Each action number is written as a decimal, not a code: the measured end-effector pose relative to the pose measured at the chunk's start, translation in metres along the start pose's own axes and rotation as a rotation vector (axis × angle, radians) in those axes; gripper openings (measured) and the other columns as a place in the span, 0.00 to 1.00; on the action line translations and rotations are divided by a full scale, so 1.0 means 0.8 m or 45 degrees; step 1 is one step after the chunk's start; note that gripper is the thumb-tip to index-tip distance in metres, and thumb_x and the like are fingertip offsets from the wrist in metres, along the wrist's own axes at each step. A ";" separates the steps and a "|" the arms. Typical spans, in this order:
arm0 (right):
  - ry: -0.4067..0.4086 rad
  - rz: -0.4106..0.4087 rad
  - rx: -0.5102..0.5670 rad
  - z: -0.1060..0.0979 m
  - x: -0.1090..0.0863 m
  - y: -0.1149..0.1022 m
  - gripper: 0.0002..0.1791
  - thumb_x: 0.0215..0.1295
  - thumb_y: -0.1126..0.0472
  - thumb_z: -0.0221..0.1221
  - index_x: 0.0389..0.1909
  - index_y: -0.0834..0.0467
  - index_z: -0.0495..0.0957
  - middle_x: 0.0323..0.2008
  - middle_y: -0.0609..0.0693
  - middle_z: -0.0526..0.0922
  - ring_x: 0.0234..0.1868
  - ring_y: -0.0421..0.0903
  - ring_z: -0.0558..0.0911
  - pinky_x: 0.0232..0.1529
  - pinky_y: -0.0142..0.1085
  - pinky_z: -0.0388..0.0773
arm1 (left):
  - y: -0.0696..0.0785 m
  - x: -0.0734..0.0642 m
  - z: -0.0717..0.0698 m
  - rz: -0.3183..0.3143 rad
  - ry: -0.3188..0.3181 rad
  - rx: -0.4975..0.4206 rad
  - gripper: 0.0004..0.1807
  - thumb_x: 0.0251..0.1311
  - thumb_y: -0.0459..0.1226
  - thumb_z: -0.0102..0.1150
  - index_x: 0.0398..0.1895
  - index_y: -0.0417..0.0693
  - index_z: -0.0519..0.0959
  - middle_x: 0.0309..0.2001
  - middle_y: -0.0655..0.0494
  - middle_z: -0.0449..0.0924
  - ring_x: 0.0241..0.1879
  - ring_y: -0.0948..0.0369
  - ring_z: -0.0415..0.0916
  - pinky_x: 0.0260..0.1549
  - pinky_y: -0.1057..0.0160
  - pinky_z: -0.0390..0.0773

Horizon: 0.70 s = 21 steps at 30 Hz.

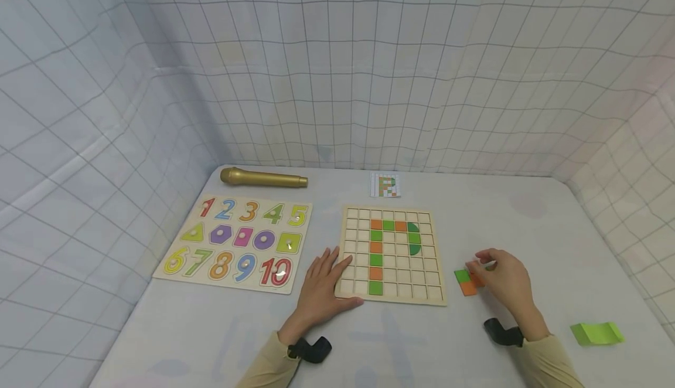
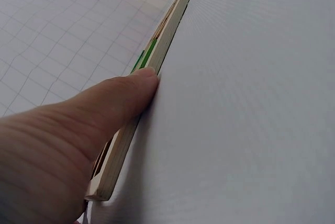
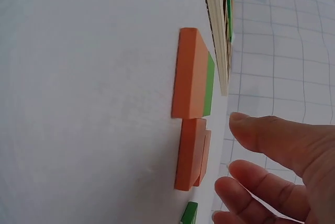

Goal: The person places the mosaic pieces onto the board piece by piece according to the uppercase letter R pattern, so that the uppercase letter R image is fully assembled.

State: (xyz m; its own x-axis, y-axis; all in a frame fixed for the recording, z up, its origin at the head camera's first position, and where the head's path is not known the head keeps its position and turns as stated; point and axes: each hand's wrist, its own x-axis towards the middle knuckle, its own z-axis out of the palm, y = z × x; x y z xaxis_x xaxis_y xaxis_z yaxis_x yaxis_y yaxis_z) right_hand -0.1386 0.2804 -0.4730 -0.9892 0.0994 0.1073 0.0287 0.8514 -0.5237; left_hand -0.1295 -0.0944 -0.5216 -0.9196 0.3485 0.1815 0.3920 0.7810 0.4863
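A wooden grid board [image 1: 390, 300] lies on the table, with orange and green tiles [image 1: 376, 259] set in some of its squares. My left hand [image 1: 320, 290] rests at its near left corner, fingers spread. Along the front edge, the left thumb [image 2: 128, 90] presses the wooden rim. Right of the board, my right hand [image 1: 507, 281] hovers by loose tiles; thumb and fingers are apart with nothing seen between them. In the right wrist view the loose tiles are orange tiles [image 3: 189, 75], a light green tile [image 3: 209, 85] and a dark green piece [image 3: 189, 213].
Left of the board lies a number and shape puzzle [image 1: 232, 247]. Behind it is a gold microphone [image 1: 263, 178]. A small pattern card [image 1: 385, 185] lies beyond the board. At the right front is a light green curved block [image 1: 597, 333]. Gridded cloth walls [image 1: 337, 83] enclose the table.
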 end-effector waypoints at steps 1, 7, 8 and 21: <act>0.003 -0.007 -0.002 0.000 0.000 0.000 0.19 0.56 0.55 0.67 0.40 0.67 0.81 0.32 0.54 0.81 0.29 0.49 0.78 0.24 0.36 0.71 | 0.000 0.000 0.000 0.002 0.003 -0.001 0.49 0.44 0.62 0.66 0.69 0.52 0.64 0.72 0.48 0.51 0.72 0.50 0.41 0.68 0.51 0.41; 0.001 -0.027 -0.026 0.001 0.002 0.004 0.19 0.55 0.54 0.67 0.38 0.67 0.81 0.30 0.53 0.81 0.29 0.49 0.78 0.25 0.37 0.71 | 0.001 0.000 -0.001 0.020 0.015 -0.004 0.49 0.44 0.61 0.67 0.69 0.51 0.65 0.72 0.46 0.52 0.72 0.49 0.42 0.67 0.49 0.43; -0.004 -0.025 -0.031 0.002 0.002 0.005 0.19 0.56 0.53 0.67 0.38 0.67 0.81 0.30 0.53 0.81 0.29 0.49 0.78 0.25 0.37 0.71 | 0.001 0.000 -0.001 0.021 0.015 -0.005 0.48 0.44 0.61 0.66 0.69 0.51 0.65 0.72 0.46 0.52 0.72 0.49 0.42 0.67 0.49 0.43; -0.051 0.021 -0.083 0.004 0.003 0.005 0.20 0.55 0.52 0.67 0.36 0.67 0.81 0.28 0.53 0.81 0.29 0.49 0.77 0.25 0.37 0.71 | 0.001 0.000 0.000 0.014 0.015 0.001 0.48 0.44 0.61 0.66 0.69 0.51 0.65 0.72 0.46 0.53 0.71 0.49 0.43 0.67 0.49 0.43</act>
State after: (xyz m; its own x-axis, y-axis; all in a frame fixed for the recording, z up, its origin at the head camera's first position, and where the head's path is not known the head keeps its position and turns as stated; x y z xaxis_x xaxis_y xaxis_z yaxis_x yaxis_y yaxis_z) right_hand -0.1413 0.2828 -0.4775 -0.9935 0.0941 0.0648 0.0530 0.8818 -0.4686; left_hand -0.1292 -0.0939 -0.5209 -0.9155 0.3507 0.1971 0.4020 0.7776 0.4834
